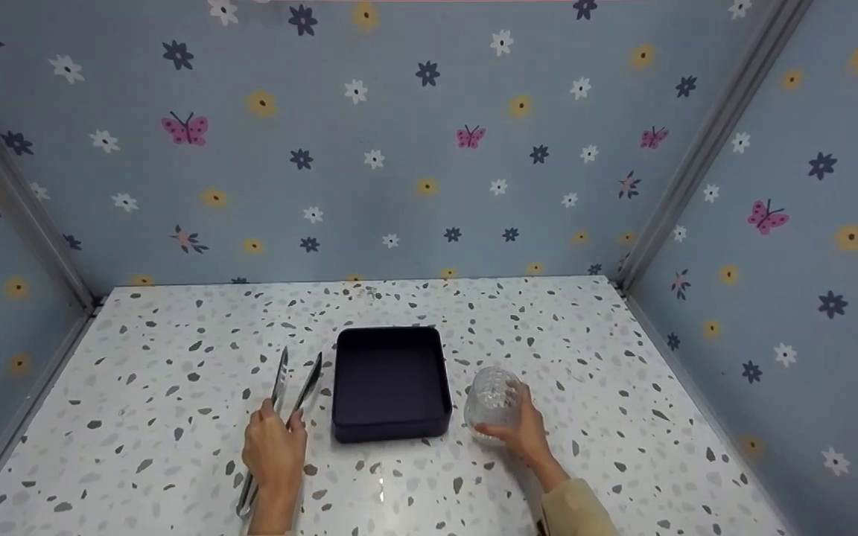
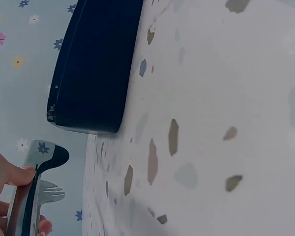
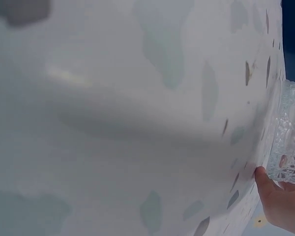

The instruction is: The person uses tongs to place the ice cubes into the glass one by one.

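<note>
Metal serving tongs [image 1: 311, 381] are held in my left hand [image 1: 274, 450], left of a dark square tray [image 1: 392, 432]. Their two arms stand spread apart, with the tips pointing away from me. In the left wrist view, one end of the tongs [image 2: 25, 201] is a solid spoon shape and the other is slotted like a fork. My right hand [image 1: 524, 433] grips a clear, textured glass vessel [image 1: 490, 394] right of the tray, thumb on the near side and fingers around the far right. The right wrist view shows only part of this glass [image 3: 290, 132].
The tray stands at the middle of a white speckled table [image 1: 176, 357]; nothing shows inside it. Blue flowered panels, a back wall [image 1: 369, 208] and side walls, enclose the table, with grey metal posts at the corners.
</note>
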`<action>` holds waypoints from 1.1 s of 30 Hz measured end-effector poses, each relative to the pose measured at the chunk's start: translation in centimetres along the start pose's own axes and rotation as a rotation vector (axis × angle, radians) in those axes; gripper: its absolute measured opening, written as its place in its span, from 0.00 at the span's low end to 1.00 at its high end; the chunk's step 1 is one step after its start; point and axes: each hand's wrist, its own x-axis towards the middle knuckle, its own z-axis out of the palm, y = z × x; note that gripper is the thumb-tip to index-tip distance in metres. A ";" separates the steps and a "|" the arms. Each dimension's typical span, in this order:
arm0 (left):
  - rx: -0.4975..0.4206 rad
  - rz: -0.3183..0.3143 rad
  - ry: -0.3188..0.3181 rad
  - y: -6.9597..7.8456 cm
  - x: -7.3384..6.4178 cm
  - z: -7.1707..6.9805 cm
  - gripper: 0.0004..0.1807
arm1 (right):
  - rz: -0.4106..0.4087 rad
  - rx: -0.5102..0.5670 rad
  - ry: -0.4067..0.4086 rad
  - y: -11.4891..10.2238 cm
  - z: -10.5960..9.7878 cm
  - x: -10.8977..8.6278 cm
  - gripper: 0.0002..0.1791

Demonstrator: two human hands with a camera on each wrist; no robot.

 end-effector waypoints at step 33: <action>0.069 -0.167 -0.091 -1.4 -1.3 1.1 0.22 | 0.030 -0.037 -0.039 0.2 -0.4 0.1 0.57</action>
